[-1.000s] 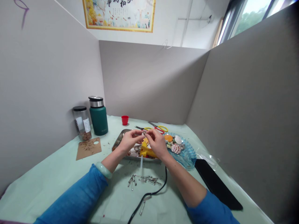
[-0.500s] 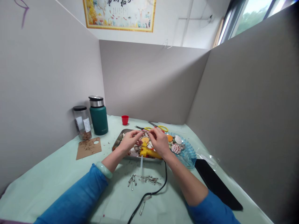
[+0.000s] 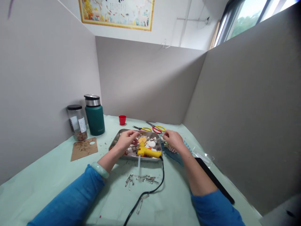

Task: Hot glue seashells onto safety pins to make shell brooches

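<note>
My left hand (image 3: 128,140) hovers over the left part of a metal tray (image 3: 113,145) of shells. Its thumb and fingers come together, and whatever they pinch is too small to make out. My right hand (image 3: 174,140) is above the blue plate (image 3: 169,154) at the right, fingertips closed near the shells there; anything between them is hidden. A yellow glue gun (image 3: 148,152) lies across the tray's front, touched by neither hand. Its clear glue stick (image 3: 139,163) points towards me, and its black cord (image 3: 154,190) runs down the table.
Several safety pins (image 3: 148,179) lie in front of the tray. Two pairs of scissors (image 3: 157,128) and a red cup (image 3: 122,120) stand behind it. At left are a green flask (image 3: 94,119), a jar (image 3: 76,124) and a brown card (image 3: 84,150). A black flat object (image 3: 218,183) lies right.
My hands were together over the tray; they have parted. The right hand has moved right to the blue plate, while the left stays over the tray. The view has shifted slightly.
</note>
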### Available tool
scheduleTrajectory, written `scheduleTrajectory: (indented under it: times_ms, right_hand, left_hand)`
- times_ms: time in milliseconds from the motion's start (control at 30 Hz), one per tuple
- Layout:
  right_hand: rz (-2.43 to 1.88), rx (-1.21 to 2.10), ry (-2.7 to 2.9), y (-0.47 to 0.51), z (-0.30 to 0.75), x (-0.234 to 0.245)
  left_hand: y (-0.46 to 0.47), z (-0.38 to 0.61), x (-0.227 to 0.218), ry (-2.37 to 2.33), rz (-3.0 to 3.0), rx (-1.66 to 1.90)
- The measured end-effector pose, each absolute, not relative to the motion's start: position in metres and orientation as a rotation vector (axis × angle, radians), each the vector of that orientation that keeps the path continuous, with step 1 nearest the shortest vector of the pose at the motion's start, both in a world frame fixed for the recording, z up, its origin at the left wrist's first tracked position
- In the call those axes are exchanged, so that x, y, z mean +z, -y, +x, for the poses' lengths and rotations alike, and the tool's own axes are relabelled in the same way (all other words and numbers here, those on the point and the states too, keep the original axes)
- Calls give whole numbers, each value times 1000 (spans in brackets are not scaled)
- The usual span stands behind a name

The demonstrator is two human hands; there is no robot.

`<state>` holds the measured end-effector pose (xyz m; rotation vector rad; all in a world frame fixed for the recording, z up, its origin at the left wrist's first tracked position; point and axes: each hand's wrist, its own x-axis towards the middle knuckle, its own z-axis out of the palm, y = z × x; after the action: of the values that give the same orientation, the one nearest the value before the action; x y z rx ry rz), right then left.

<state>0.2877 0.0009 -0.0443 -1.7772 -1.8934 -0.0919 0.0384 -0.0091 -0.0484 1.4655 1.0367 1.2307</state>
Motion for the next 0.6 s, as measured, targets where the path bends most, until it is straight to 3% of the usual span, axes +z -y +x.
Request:
scheduleTrajectory:
  times_ms: [600]
  right_hand:
    - [-2194, 53, 1932, -1, 318, -59]
  left_hand:
    - [8, 37, -47, -1068, 1457, 1196]
